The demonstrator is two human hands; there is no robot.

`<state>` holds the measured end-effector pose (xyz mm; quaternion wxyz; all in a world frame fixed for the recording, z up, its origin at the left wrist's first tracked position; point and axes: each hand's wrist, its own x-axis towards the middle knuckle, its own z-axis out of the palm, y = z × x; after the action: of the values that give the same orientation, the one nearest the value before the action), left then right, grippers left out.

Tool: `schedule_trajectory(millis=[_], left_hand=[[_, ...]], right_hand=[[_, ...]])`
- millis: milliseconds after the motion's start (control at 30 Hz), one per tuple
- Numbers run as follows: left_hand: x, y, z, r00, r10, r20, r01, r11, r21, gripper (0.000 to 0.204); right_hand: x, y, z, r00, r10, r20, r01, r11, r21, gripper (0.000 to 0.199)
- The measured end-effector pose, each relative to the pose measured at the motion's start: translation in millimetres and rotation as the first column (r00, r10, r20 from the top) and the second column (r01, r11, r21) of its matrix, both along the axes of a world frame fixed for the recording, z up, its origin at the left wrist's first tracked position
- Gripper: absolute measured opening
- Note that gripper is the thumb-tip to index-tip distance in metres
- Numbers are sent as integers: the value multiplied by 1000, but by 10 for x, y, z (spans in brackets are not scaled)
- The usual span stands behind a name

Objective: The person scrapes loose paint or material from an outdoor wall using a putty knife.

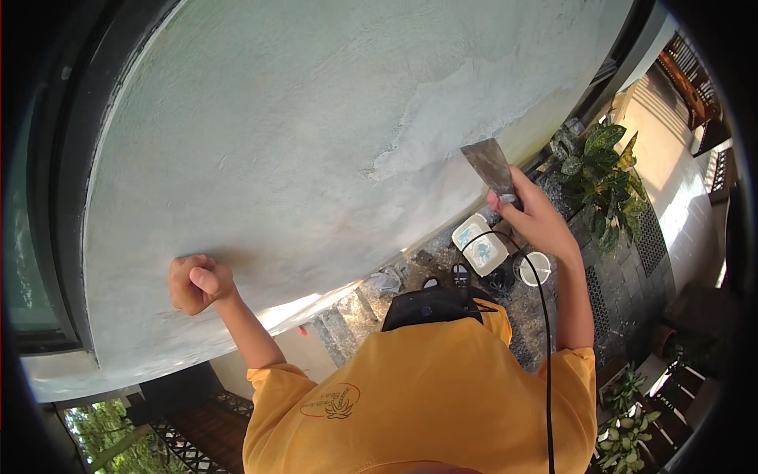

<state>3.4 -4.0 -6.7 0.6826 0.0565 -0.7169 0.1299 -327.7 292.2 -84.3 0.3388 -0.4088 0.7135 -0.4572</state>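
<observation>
My right hand (540,220) grips a putty knife (489,166) by its handle. The wide, flat metal blade points up and left in front of the pale grey-green wall (268,150); I cannot tell whether it touches the surface. Just beyond the blade, a lighter, rough-edged patch (446,107) shows on the wall. Over at the left, my left hand (200,283) is closed in a fist close to the wall, its thumb folded over the fingers. Nothing shows in that fist.
On the ground below my right hand are a pale rectangular tub (483,261) with bluish-white residue and a round white bucket (545,271). A black cable (546,347) hangs past my right arm. A leafy plant (604,170) grows at the right; a dark window frame (71,158) borders the wall's left.
</observation>
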Motion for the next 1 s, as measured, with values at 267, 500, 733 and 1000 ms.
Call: schedule_trajectory(millis=[267,500,733,1000], left_hand=[[-91,20,-2,998,43,-44,-42,999,30,29],[92,77,-62,998,7,-64,3,988,155,23],[614,-53,49,977,-16,-215,48,989,142,16],[781,-232,143,1000,-3,21,3,1000,3,23]], right_hand=[[-188,473,-626,705,68,706,173,949,-264,36],[145,183,-594,973,81,-214,-74,996,42,37],[347,-331,-336,981,153,122,-127,973,-193,41],[608,-621,-689,991,20,129,6,980,-198,32]])
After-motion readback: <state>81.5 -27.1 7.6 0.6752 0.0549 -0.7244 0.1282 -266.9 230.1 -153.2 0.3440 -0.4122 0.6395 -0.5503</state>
